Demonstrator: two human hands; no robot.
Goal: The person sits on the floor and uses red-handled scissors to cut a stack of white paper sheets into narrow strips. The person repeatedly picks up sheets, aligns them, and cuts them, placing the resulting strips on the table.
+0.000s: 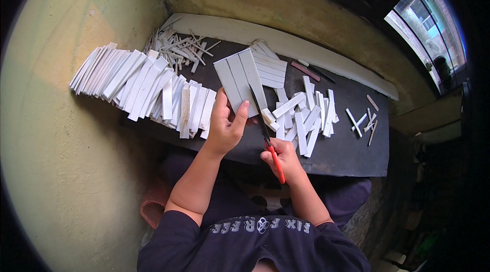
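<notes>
- Holding up a thin, stiff white sheet ruled with dark lengthwise lines, the left hand has its thumb on the face of the sheet and its fingers mostly hidden behind it.
- Closed around the red handles of a pair of scissors with dark blades, the right hand works from below; the blades reach up into the sheet beside its right-hand strip, and whether they are parted cannot be told.
- The sheet is raised above the middle of the black, flat-topped table, toward its near edge.
- Behind the sheet, nearer the far edge, lies another white ruled sheet, partly covered from view.
- A long, leaning row of flat white strips fills the table's left side, running to the near edge.
- At the far left corner is a tangled heap of thin white slivers.
- Just right of the scissors, a loose pile of short white strips lies crisscrossed.
- Beyond that pile, toward the far edge, rest a flat pinkish-brown bar and a slim black stick.
- Near the right edge, a few narrow white pieces lie scattered.
</notes>
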